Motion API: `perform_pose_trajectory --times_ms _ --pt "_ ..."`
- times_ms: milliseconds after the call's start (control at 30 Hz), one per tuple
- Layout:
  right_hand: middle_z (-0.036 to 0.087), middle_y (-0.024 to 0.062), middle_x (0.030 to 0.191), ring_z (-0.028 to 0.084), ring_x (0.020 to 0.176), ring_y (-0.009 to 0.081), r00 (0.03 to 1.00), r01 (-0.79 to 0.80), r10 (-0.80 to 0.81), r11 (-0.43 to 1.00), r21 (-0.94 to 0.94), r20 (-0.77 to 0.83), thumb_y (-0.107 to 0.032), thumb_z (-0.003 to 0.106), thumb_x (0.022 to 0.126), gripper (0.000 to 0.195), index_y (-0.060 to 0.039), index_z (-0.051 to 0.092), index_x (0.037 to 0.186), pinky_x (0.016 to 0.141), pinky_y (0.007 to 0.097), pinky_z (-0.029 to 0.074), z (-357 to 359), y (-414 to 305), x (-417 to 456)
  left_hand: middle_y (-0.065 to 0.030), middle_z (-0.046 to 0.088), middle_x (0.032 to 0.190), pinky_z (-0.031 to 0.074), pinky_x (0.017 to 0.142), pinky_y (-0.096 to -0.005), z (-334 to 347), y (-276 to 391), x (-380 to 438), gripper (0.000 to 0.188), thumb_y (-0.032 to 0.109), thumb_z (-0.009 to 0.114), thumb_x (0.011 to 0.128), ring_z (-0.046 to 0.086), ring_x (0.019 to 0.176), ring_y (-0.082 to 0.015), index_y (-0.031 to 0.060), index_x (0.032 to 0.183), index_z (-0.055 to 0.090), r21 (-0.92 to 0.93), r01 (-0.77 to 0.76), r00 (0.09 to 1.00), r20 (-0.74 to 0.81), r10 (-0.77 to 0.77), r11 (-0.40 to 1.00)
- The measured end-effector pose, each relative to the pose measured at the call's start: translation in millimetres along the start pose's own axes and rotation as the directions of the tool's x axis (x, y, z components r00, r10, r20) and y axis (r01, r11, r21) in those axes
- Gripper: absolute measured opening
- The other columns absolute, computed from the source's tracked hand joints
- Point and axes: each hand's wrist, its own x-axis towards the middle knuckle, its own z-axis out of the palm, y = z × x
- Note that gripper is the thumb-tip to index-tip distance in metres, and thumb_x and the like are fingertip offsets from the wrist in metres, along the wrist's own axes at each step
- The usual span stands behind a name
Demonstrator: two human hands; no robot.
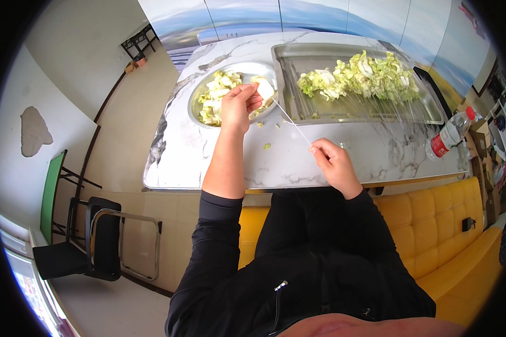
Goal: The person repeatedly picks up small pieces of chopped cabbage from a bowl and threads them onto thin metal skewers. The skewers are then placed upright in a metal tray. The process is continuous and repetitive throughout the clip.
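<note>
Over the right part of an oval metal tray (191, 110), my left hand (241, 105) pinches a pale cabbage piece (265, 88). A thin white string (294, 124) runs from that piece down to my right hand (334, 162), whose thumb and fingers are closed on its lower end above the marble-patterned table. Chopped cabbage (213, 97) lies in the oval tray. To the right, a large rectangular metal tray (279, 84) holds a long row of cabbage pieces (362, 78), with many thin clear strands spreading from them over its front rim.
A plastic bottle with a red cap (451, 132) leans at the table's right side. Small cabbage scraps (267, 146) lie on the tabletop (286, 168). A yellow padded bench (438, 219) is below the near edge; a black folding chair (103, 240) stands at left.
</note>
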Motion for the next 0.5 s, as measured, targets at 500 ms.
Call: perform_pose_trajectory --times_ms 500 --pt "0.049 -0.0021 0.069 0.038 0.059 0.0046 0.999 -0.022 0.022 1.0 0.009 0.027 -0.005 0.053 0.094 0.009 0.0018 0.058 0.093 0.053 0.0212 0.033 -3 5 -1 -0.0049 0.061 0.071 0.051 0.056 -0.0259 -8 2 7 0.019 0.019 0.062 0.091 0.058 0.06 -0.0125 0.0016 0.083 0.062 -0.037 -0.1 0.99 -0.105 0.095 0.994"
